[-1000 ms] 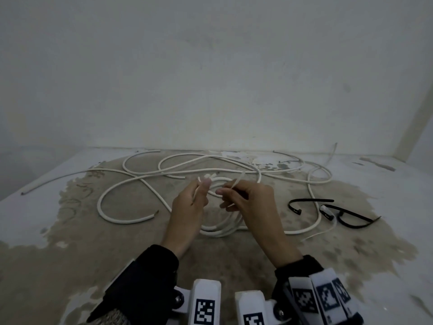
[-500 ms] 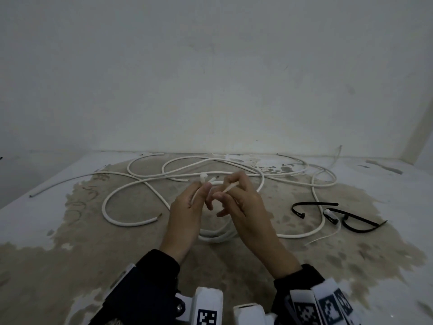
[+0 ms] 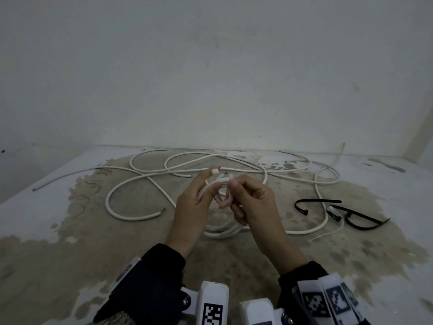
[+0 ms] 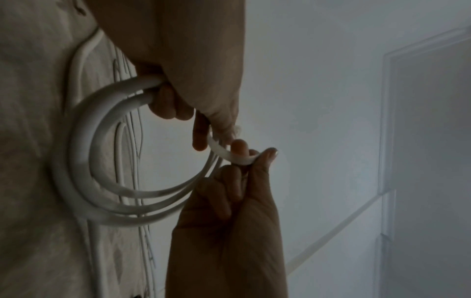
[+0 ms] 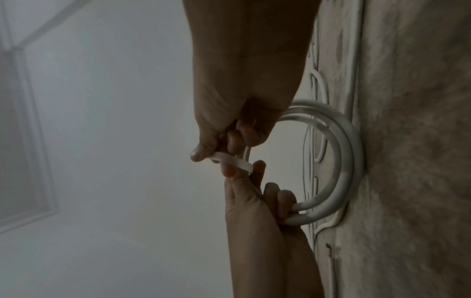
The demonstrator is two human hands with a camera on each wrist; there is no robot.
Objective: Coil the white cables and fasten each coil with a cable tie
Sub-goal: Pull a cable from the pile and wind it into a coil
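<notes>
Head view: a small coil point(image 3: 220, 221) of white cable is held up at the centre of the frame, its lower loops hanging just above the stained floor point(image 3: 70, 242). The coil's upper part is gripped by the curled fingers of the left hand point(image 3: 194, 207), and a white cable tie point(image 3: 225, 184) is wrapped over it at the top. The tie's strap is pinched by the right hand point(image 3: 253, 202), between thumb and forefinger, as is seen plainly in both wrist views. Loose white cables point(image 3: 131, 214) are spread over the floor behind the hands, across the middle of the frame. Two black cable ties point(image 3: 365, 219) are lying at the right, with a thin white tie point(image 3: 328, 233) beside them
</notes>
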